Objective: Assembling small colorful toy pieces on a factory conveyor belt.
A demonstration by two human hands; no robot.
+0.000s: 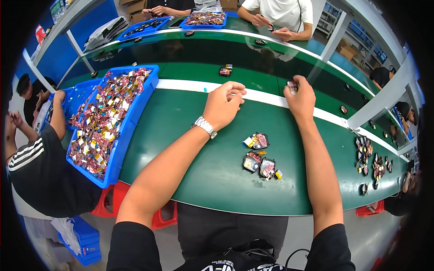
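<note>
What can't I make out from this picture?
In the head view:
- The small electronic module in the right hand: the fingers cover much of it.
- The left hand: curled fingers hide whether it holds anything.
- The lower parts in the blue tray: buried under the heap.
- The black-cased assemblies far right: too small and crowded to count surely.
- The white-shirted co-worker's head: cut off by the top edge.
</note>
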